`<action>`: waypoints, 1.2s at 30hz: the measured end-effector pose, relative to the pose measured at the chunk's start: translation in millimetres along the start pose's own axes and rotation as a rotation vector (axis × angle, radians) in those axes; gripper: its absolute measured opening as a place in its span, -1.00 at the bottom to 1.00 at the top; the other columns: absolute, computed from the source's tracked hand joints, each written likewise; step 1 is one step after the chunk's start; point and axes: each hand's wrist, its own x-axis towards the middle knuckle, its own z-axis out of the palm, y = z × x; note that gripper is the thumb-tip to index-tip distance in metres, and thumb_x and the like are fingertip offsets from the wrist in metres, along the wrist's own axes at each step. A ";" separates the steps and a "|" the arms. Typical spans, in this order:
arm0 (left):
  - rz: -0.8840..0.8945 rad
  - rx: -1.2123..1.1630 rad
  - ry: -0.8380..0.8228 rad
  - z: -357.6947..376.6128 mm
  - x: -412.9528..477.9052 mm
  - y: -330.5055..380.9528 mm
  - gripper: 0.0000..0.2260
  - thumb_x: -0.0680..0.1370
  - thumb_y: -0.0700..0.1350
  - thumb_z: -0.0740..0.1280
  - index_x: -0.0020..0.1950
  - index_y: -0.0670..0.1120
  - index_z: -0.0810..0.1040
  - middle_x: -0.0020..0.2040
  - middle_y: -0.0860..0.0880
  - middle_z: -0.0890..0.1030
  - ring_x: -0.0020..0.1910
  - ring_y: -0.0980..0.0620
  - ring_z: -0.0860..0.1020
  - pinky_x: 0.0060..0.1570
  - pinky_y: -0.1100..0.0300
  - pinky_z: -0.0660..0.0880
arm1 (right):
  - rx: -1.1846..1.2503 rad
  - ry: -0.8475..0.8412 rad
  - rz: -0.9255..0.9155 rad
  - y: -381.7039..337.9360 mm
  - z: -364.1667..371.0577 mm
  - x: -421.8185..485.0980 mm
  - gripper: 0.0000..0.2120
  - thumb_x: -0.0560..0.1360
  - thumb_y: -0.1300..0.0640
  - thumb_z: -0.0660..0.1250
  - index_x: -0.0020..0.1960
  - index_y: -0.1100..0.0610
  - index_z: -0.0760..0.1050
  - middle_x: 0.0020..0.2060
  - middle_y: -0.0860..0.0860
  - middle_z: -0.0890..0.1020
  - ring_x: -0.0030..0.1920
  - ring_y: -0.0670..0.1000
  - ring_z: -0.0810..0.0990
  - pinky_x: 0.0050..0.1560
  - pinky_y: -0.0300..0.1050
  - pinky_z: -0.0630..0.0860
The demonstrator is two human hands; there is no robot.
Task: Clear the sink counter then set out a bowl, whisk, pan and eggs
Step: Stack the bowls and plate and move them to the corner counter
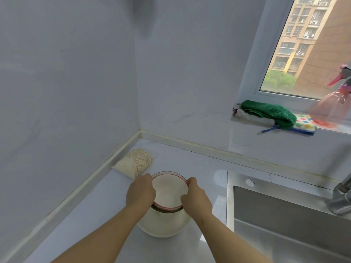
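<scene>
The left hand (140,192) and right hand (196,198) grip a red-rimmed bowl (169,190) by opposite sides of its rim, over a white bowl (163,225) on the tabletop (91,215). A bag of oats (133,162) lies near the back left corner. The sink (284,215) is at the right edge.

Count from my side:
- 2 hands, mine: left hand (140,192), right hand (196,200).
- 2 bowls on surface (95,215): red-rimmed bowl (169,190), larger white bowl (163,224) under it. Can't tell if third piece sits between them.
- 1 bag of oats (133,162).
- 3 cloths on windowsill (245,124): green cloth (271,112), white cloth (247,115), dotted cloth (304,123).
- 1 spray bottle (330,109).
- 1 sink (284,215), 1 tap (340,196), 1 window (303,44).
</scene>
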 end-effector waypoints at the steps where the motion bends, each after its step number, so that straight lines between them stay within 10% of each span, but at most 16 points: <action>1: 0.008 0.021 -0.006 -0.2 0.6 0.7 -0.91 0.54 -0.26 0.18 0.01 -0.15 0.44 0.02 -0.10 0.51 -0.13 -0.01 0.46 -0.22 0.24 0.32 | 0.004 0.002 0.000 0.2 0.8 0.3 -0.65 0.51 0.28 0.11 0.27 0.08 0.22 -0.16 0.00 0.47 -0.22 0.04 0.47 -0.29 -0.18 0.38; 10: -0.018 0.145 0.029 6.1 -2.4 -2.0 -0.83 0.56 -0.21 0.15 0.13 -0.08 0.30 0.16 -0.09 0.39 -0.33 0.04 0.35 -0.40 0.23 0.24 | 0.047 0.023 0.007 2.3 4.8 3.0 -0.61 0.46 0.28 0.12 0.25 0.03 0.22 -0.27 -0.03 0.46 -0.33 -0.01 0.43 -0.34 -0.19 0.35; 17: -0.152 -0.166 -0.139 14.9 3.9 -22.2 -0.52 0.51 0.02 0.19 0.42 0.08 0.22 0.35 -0.12 0.26 0.33 -0.14 0.26 0.25 0.06 0.29 | 0.137 0.051 -0.008 8.5 9.4 7.6 -0.58 0.51 0.24 0.10 0.32 -0.06 0.27 0.08 0.03 0.38 0.04 0.07 0.44 -0.05 -0.11 0.42; 21: -0.278 -0.529 -0.281 22.5 3.4 -27.1 -0.33 0.25 0.11 0.09 0.35 -0.01 0.38 0.34 -0.15 0.39 0.32 -0.15 0.35 0.35 0.02 0.28 | 0.296 -0.028 -0.021 8.9 18.0 8.2 -0.47 0.49 0.28 0.04 0.38 -0.15 0.20 0.05 -0.02 0.51 0.01 0.05 0.50 0.12 0.03 0.48; 28: -0.417 -0.914 -0.242 35.2 6.0 -30.6 -0.80 0.57 -0.11 0.16 0.11 -0.16 0.48 0.15 -0.20 0.49 0.13 -0.17 0.46 0.12 0.04 0.39 | 0.522 -0.048 -0.052 13.3 19.3 5.3 -0.49 0.53 0.34 0.06 0.39 -0.06 0.22 0.06 -0.12 0.45 -0.15 -0.19 0.44 -0.25 -0.45 0.36; 33: -0.385 -0.958 -0.246 36.4 7.1 -36.3 -0.91 0.56 -0.08 0.20 -0.01 -0.08 0.43 0.16 -0.19 0.46 0.12 -0.15 0.45 0.12 0.03 0.40 | 0.571 -0.042 -0.038 12.0 28.4 7.2 -0.38 0.53 0.32 0.15 0.50 -0.03 0.05 0.42 -0.02 0.29 0.36 0.02 0.33 0.36 -0.12 0.33; 36: -0.363 -0.971 -0.271 35.4 3.2 -38.4 -0.59 0.36 0.07 0.27 0.18 0.02 0.35 0.23 -0.16 0.43 0.18 -0.15 0.44 0.22 -0.08 0.43 | 0.613 -0.042 0.007 13.4 31.7 10.8 -0.35 0.53 0.23 0.23 0.51 0.00 0.02 0.45 0.02 0.20 0.41 0.06 0.26 0.41 -0.04 0.27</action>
